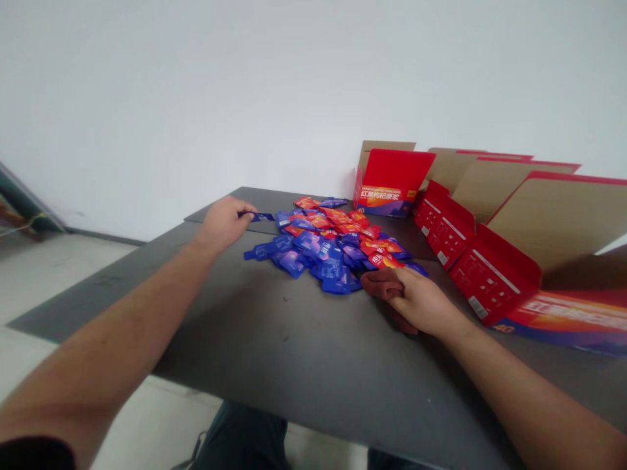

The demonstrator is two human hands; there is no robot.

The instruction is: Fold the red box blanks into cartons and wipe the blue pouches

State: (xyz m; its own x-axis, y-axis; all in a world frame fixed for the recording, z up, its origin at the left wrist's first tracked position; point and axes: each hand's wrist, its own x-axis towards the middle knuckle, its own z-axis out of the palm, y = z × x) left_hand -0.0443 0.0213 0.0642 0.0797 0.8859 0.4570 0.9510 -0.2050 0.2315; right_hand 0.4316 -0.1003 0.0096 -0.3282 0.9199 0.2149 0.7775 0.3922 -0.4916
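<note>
Between the fingertips of my left hand (226,222) is a dark blue sachet (263,217), at the left side of a heap. My right hand (424,301) is closed around a bunched brown cloth (385,287) at the heap's near right edge. Blue sachets (323,256) and red sachets (337,217) lie mixed in the heap on the dark grey table. The blue ones are mostly nearer to me. The fingers of my right hand are partly hidden by the cloth.
A red printed box (392,186) with raised flaps stands behind the heap by the wall. More open boxes (504,267) line the right side of the grey table (284,365). A white wall (220,98) rises behind the table.
</note>
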